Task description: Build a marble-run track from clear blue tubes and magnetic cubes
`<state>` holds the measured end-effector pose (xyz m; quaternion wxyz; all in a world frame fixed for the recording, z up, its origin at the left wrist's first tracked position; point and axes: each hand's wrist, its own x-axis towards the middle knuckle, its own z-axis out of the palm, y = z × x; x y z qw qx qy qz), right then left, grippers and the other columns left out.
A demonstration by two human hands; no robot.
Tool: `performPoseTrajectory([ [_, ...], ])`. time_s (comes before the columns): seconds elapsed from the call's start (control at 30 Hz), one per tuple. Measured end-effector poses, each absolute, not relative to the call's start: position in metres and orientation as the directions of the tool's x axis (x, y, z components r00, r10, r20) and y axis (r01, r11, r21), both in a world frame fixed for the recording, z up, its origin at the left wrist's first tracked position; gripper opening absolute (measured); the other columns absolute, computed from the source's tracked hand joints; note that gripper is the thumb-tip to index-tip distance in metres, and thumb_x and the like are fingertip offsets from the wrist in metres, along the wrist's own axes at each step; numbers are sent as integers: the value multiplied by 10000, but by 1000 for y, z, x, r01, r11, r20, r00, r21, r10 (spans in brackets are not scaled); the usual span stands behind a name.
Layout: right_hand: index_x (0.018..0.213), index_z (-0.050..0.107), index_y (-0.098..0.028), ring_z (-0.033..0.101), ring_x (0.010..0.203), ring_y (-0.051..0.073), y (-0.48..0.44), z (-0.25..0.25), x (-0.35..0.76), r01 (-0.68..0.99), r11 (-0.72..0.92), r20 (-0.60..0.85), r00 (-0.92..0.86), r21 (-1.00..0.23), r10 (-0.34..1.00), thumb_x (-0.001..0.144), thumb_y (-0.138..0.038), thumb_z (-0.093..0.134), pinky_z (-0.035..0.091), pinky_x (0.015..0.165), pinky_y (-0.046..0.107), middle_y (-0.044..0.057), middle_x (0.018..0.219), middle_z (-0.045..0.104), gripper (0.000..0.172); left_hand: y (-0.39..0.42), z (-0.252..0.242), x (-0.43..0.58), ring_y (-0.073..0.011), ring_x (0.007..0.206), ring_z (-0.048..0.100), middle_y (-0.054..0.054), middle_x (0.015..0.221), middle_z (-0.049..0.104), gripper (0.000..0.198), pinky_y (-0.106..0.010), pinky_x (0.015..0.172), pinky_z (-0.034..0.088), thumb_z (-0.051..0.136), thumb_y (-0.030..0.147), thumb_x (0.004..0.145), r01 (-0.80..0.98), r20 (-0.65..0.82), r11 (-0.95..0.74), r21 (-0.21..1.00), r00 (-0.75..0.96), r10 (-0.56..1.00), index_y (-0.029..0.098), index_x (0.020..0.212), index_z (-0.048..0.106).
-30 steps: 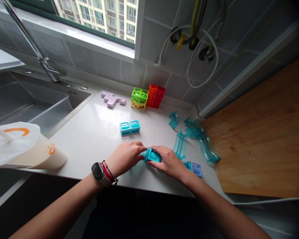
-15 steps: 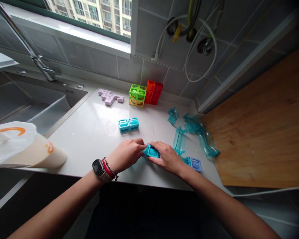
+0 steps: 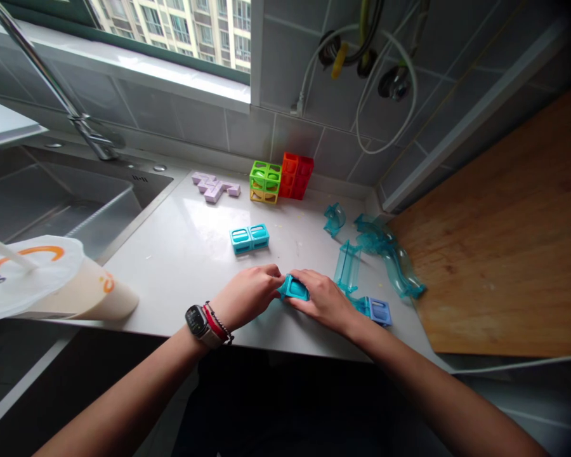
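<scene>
Close to the counter's front edge, my right hand [image 3: 324, 298] is wrapped round a turquoise block [image 3: 296, 288] with an open-framed side. My left hand [image 3: 253, 293], with a watch on its wrist, pinches a translucent teal piece [image 3: 282, 290] at the block's left end; fingers hide most of that piece. Behind my hands lies a joined pair of turquoise blocks [image 3: 250, 238]. To the right of my right hand, a blue-violet block [image 3: 379, 311] touches a translucent teal connector [image 3: 360, 304]. A straight clear teal channel [image 3: 347, 265] lies just behind them.
Lilac zigzag pieces [image 3: 214, 187], green and yellow blocks [image 3: 265, 181] and red blocks [image 3: 297, 176] stand by the wall. Curved teal tubes [image 3: 394, 257] lie near the wooden board [image 3: 495, 254]. A drink cup [image 3: 105, 289] stands left, before the sink [image 3: 137, 206].
The view has shifted slightly, so everything sits a little further right. Both hands keep their hold on the turquoise block and the teal piece, with hardly any movement between them.
</scene>
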<state>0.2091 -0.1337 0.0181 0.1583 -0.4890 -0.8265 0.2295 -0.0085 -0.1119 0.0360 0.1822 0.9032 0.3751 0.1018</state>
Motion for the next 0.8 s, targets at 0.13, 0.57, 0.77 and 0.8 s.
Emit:
performPoseTrajectory([
  [0.13,1294,598,-226,663,1084,253,-133,18,208,745,405,37,-457,-530,889,872,-293,726,517,936,375,94,1195,696,446,-110,32,-8,-222,927,714,-91,1062,712,168,-333,849,549,616,184,934,635,53,-633,444,686,726,192,1049,739],
  [0.57,1067,620,-222,646,977,255,-144,26,210,858,350,32,-365,-376,930,832,-358,767,512,783,331,73,1047,674,308,-134,36,-20,-265,977,701,-102,1070,702,317,-393,873,567,670,275,856,809,10,-369,457,410,912,177,1157,656],
  [0.77,1172,536,-227,623,1020,280,-147,34,206,884,320,270,-234,-340,934,854,-212,699,527,832,368,94,1110,642,357,-124,42,-4,-246,1122,660,-97,1281,626,360,-412,979,542,599,239,922,654,311,-488,578,376,873,235,1282,587],
  [0.8,1213,523,-225,610,1046,289,-148,35,206,886,327,308,-227,-328,924,849,-184,693,527,865,387,104,1145,631,403,-121,43,-5,-248,1174,642,-100,1318,616,398,-429,1024,523,606,253,930,605,342,-519,604,391,855,245,1326,563],
])
